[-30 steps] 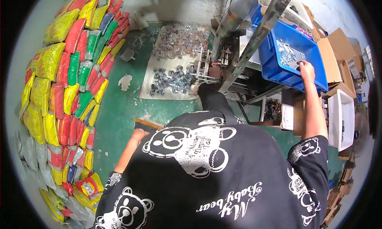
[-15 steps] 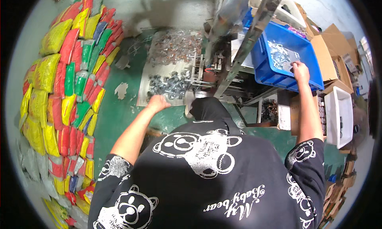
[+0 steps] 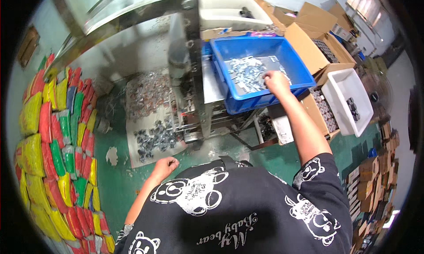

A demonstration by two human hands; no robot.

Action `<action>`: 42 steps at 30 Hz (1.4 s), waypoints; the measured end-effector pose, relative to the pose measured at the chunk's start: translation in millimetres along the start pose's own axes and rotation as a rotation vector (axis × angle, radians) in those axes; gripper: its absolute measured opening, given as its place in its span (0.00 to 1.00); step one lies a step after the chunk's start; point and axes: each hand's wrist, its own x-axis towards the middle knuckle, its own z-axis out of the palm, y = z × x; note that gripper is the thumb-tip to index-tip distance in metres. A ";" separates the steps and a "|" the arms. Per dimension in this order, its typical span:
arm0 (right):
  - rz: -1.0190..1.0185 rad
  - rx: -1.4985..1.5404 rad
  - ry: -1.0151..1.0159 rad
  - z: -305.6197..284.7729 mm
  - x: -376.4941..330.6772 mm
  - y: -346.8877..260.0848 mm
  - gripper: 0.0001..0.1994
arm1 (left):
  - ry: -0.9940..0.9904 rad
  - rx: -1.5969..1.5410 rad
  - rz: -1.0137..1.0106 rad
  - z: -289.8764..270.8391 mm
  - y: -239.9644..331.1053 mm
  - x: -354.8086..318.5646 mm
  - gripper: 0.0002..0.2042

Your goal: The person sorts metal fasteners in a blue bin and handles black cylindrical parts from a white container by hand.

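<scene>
My right hand (image 3: 275,83) reaches into a blue plastic bin (image 3: 265,105), its fingers drawn together just over a heap of small flat metal pieces (image 3: 249,73). Whether a piece is pinched between those fingertips is too small to tell. Lower down and to the left, my left hand (image 3: 166,166) hangs in the air with its fingers curled in, and no object shows in it. Nearest to that hand is a pile of small dark parts (image 3: 154,140) on a pale sheet (image 3: 137,159) on the floor.
A metal post (image 3: 194,64) stands left of the bin, beside machinery. A white tub (image 3: 369,108) and an open cardboard box (image 3: 340,65) flank the bin's right side. Stacked colourful sacks (image 3: 57,152) line the left. Reddish scraps (image 3: 148,93) lie on the sheet's far part.
The view has swung right, bringing the bin nearer the middle. My left hand has drawn back from the dark parts on the sheet. My right hand remains in the bin, over the metal pieces.
</scene>
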 end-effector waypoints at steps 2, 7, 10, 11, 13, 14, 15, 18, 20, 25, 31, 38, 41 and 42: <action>-0.029 0.055 -0.066 3.1 10.9 17.3 0.12 | 0.043 0.119 0.285 -0.4 71.3 20.5 0.08; -0.108 -0.323 -0.173 -8.4 63.2 94.2 0.10 | 0.141 0.146 0.768 17.9 248.1 60.0 0.06; -0.082 -0.456 -0.416 -22.0 106.0 133.4 0.15 | 0.267 0.235 0.897 25.5 313.2 95.7 0.06; -0.056 -0.424 -0.464 -21.4 115.8 141.9 0.26 | 0.350 0.291 0.944 28.3 326.9 111.5 0.06; -0.040 -0.388 -0.525 -10.3 130.6 151.6 0.39 | 0.381 0.315 0.874 34.0 342.3 139.5 0.05; -0.127 -0.429 -0.531 -1.3 136.5 153.7 0.46 | 0.374 0.295 0.803 37.6 346.0 151.4 0.05; -0.216 -0.473 -0.548 8.2 142.5 155.2 0.53 | 0.370 0.312 0.741 41.1 347.9 162.1 0.06; -0.183 -0.476 -0.620 28.7 162.0 163.0 0.48 | 0.390 0.360 0.714 50.8 347.4 182.6 0.05; -0.208 -0.507 -0.606 37.9 170.2 165.6 0.35 | 0.383 0.507 0.664 55.7 345.7 187.1 0.05; -0.198 -0.410 -0.516 38.2 166.8 165.7 0.27 | 0.389 0.486 0.633 56.5 343.9 191.1 0.04; -0.296 -0.381 -0.566 29.7 154.9 162.3 0.23 | 0.392 0.382 0.684 53.0 338.9 193.1 0.04; -0.240 -0.205 -0.528 19.8 158.0 161.1 0.14 | 0.383 0.283 0.753 50.2 330.9 195.7 0.04; -0.168 -0.051 -0.530 17.6 157.9 164.9 0.14 | 0.363 0.285 0.755 48.4 330.8 195.4 0.04; -0.174 -0.081 -0.562 19.9 157.3 166.1 0.14 | 0.345 0.280 0.759 48.1 331.5 195.4 0.04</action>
